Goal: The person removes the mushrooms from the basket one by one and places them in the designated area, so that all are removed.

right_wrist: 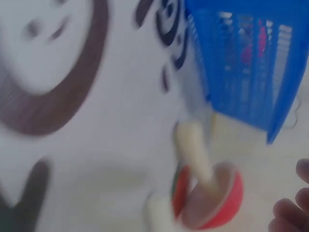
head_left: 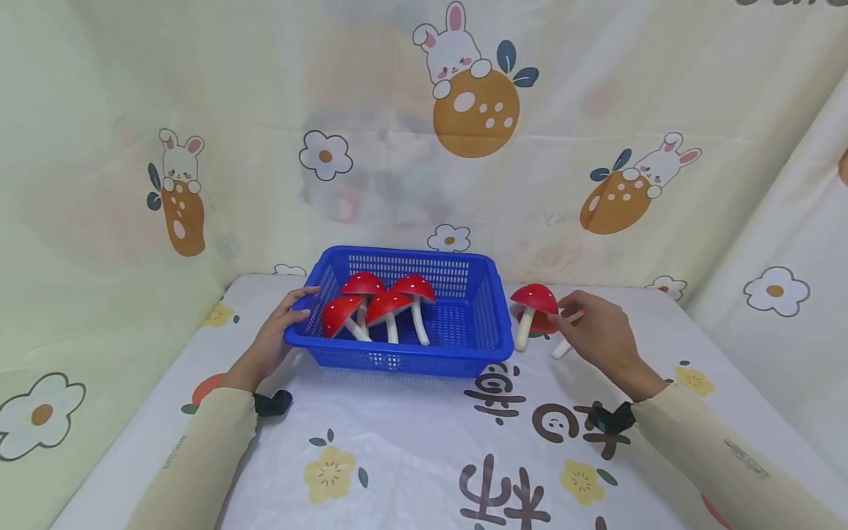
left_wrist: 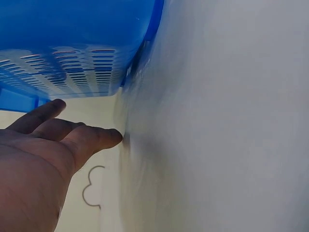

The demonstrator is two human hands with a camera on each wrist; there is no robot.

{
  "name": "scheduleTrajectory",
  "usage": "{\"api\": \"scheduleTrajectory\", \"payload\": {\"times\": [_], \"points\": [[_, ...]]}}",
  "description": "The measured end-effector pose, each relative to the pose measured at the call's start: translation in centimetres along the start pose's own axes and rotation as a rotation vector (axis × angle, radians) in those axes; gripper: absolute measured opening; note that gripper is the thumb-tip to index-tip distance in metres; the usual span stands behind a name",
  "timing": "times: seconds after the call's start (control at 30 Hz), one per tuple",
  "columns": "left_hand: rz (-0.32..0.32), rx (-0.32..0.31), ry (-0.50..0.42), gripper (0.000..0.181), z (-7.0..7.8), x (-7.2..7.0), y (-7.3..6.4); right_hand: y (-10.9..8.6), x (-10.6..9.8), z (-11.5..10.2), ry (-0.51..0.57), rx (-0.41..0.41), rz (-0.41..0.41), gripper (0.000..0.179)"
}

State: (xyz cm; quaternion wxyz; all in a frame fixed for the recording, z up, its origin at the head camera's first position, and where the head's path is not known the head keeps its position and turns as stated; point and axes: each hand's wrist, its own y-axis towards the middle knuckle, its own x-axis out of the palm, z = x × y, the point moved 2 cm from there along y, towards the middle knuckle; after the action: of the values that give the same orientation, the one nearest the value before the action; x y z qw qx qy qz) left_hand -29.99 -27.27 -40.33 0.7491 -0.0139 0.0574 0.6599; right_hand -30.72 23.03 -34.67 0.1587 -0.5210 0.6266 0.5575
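Note:
A blue plastic basket [head_left: 404,361] stands on the table with several toy mushrooms [head_left: 389,305] inside, red caps with white dots and white stems. At its left end my left hand [head_left: 273,335] reaches with extended fingers, fingertips right at the rim. My right hand [head_left: 596,331] is to the right of the basket, its fingertips beside the cap of a mushroom [head_left: 533,298] outside it. Below that hand shows the white stem [head_left: 562,348] of another mushroom, its cap mostly hidden. In the right wrist view, a gap separates the fingers [right_wrist: 289,212] from the red-capped mushroom [right_wrist: 234,198].
A white tablecloth [head_left: 391,434] printed with flowers, fruit and dark lettering covers the table. Behind it hangs a cream curtain [head_left: 265,184] with rabbit and flower prints. Dark bands [head_left: 612,418] circle both wrists.

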Motion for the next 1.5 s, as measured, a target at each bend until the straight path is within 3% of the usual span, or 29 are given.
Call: {"api": "scheduleTrajectory", "payload": {"times": [0.2, 0.43, 0.6, 0.7, 0.8, 1.0, 1.13, 1.23, 1.5], "points": [[0.003, -0.006, -0.005, 0.05, 0.2, 0.2, 0.0, 2.1, -0.5, -3.4, 0.018, -0.061, -0.027, 0.024], [0.019, -0.018, 0.004, 0.05, 0.2, 0.1, 0.0, 6.7, -0.5, -7.3, 0.024, -0.115, -0.076, 0.025], [0.024, -0.023, 0.005, 0.05, 0.0, 0.1, 0.0, 10.2, 1.6, -9.6, 0.055, -0.088, -0.178, 0.028], [0.016, -0.025, -0.002, 0.05, -0.2, 0.1, 0.0, 11.6, 3.6, -10.4, 0.111, -0.056, -0.211, 0.029], [0.009, -0.017, -0.009, 0.05, -0.3, 0.1, 0.2, 12.7, 5.6, -10.9, 0.18, -0.085, -0.219, 0.03], [0.019, -0.011, -0.01, 0.049, 0.0, 0.1, 0.2, 13.8, 8.9, -12.0, 0.307, -0.131, -0.311, 0.035], [0.021, -0.016, -0.004, 0.048, -0.2, 0.3, 0.3, 13.8, 10.6, -12.5, 0.355, -0.136, -0.356, 0.033], [0.026, -0.014, -0.004, 0.049, -0.2, 0.3, 0.3, 13.5, 11.7, -13.3, 0.388, -0.191, -0.379, 0.03], [0.023, -0.011, 0.009, 0.049, -0.2, -0.2, 0.3, 12.4, 13.9, -15.1, 0.481, -0.239, -0.565, 0.028]]}}
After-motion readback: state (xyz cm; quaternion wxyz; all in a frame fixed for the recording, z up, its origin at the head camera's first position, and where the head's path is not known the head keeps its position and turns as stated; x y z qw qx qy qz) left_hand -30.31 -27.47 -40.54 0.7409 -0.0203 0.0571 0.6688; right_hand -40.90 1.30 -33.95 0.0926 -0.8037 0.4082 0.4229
